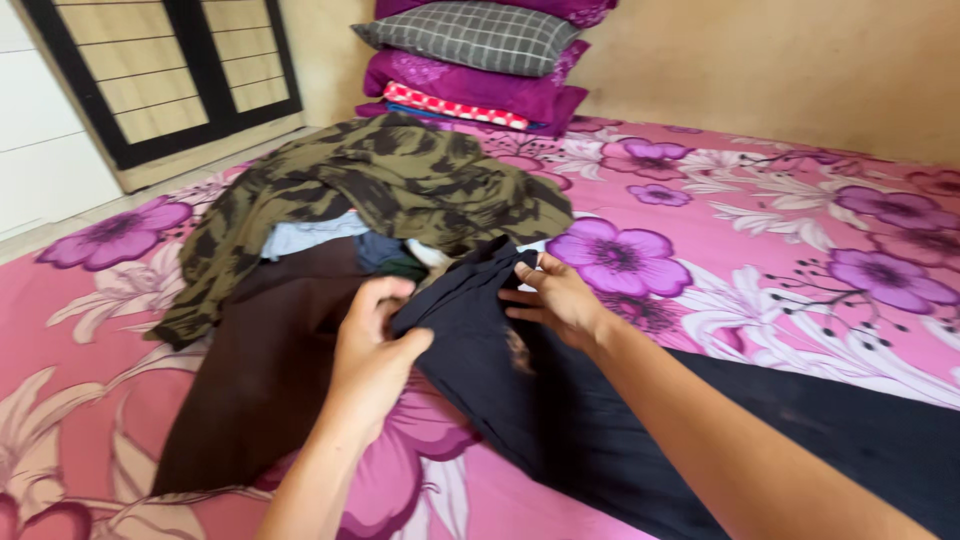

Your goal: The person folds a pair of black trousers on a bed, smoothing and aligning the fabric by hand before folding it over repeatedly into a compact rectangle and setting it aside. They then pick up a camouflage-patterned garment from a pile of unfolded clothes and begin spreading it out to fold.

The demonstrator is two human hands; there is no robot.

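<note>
I have both hands on a dark navy garment (540,400) that lies spread across the bed (800,250), its far end bunched up between my hands and the rest of it trailing off toward the lower right corner of the view. My left hand (372,350) is closed around a fold of that dark cloth, fingers curled over the top and thumb pressing from the side. My right hand (555,297) pinches the upper edge of the same garment, fingertips together on the fabric near its top corner. The two hands sit close to each other, with only the gathered cloth between them.

Just left of the garment, touching it, lies a dark brown piece of clothing (260,380), flat on the bedsheet, which is pink with large purple and white flowers. Behind my hands is a heap of clothes topped by an olive camouflage shirt (390,185); under it I can see a pale blue piece (305,235) and what may be something dark green, though it is mostly hidden. At the head of the bed, against the wall, stands a stack of pillows (480,60), purple ones with a grey checked pillow on top. A dark-framed door (170,70) stands at the upper left.
</note>
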